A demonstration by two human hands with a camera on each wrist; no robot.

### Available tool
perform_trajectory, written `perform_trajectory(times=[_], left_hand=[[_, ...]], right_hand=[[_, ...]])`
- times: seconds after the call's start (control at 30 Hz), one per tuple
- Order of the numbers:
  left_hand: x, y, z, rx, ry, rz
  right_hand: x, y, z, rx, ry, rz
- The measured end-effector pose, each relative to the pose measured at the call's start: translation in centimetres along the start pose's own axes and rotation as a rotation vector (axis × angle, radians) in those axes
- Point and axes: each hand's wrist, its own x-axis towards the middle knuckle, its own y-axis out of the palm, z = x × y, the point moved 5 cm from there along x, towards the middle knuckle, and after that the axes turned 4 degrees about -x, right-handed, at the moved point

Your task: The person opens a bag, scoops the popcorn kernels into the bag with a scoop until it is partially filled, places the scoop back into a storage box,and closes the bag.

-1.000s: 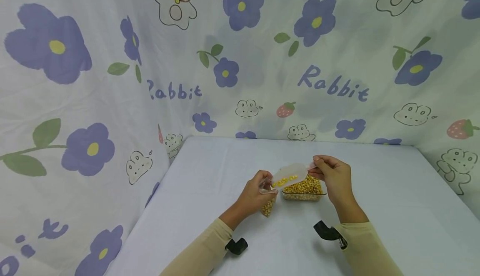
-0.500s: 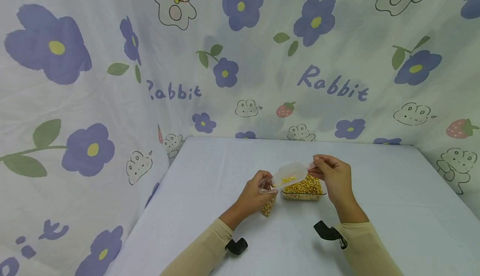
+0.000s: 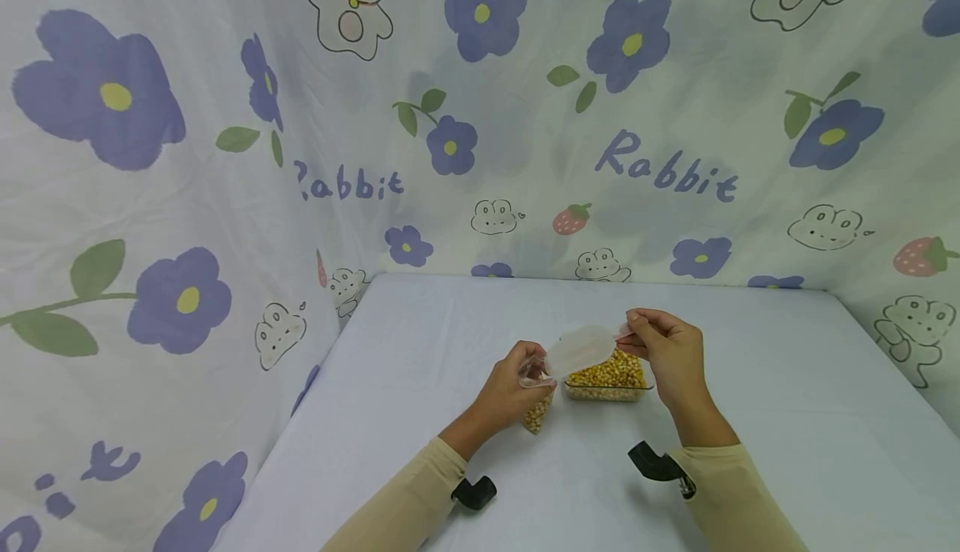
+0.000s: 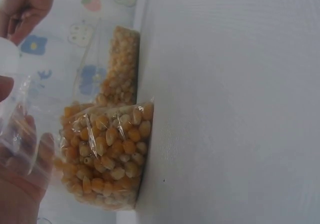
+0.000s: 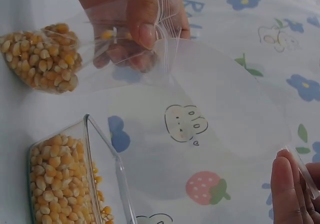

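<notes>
My left hand [image 3: 513,381] grips a clear plastic bag [image 5: 95,79] near its mouth, fingers and thumb around the film. Corn kernels [image 4: 105,154] fill the bag's bottom, which seems to rest on the table; a few kernels show higher up inside. My right hand [image 3: 675,360] pinches the thin handle of a translucent white scoop [image 3: 581,350]. The scoop tilts down to the left, its tip at the bag's mouth, and no kernels show on it. Behind it stands a glass container [image 3: 603,393] holding many corn kernels [image 5: 57,179]; the scoop covers part of it.
A white-covered table [image 3: 435,318] lies under everything. The patterned curtain [image 3: 525,118] hangs behind and at the left. Black mounts [image 3: 474,494] sit on both sleeves. The glass container stands just right of the bag, between the forearms.
Yellow kernels lying on the scoop have slid down to the left into the bag, and the scoop now looks bare. Both hands have stayed almost still.
</notes>
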Motion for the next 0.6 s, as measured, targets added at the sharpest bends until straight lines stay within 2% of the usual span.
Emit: perform_trajectory(times=[0.27, 0.43, 0.6], left_hand=[[0.1, 0.1, 0.0, 0.005, 0.016, 0.005], [0.2, -0.3, 0.0, -0.01, 0.022, -0.015], [0.2, -0.5, 0.1, -0.011, 0.028, -0.022]], right_hand=[[0.2, -0.8, -0.1, 0.0, -0.012, -0.032], [1.0, -2.3, -0.8, 0.104, 0.019, -0.101], [1.6, -3.8, -2.0, 0.125, 0.07, -0.18]])
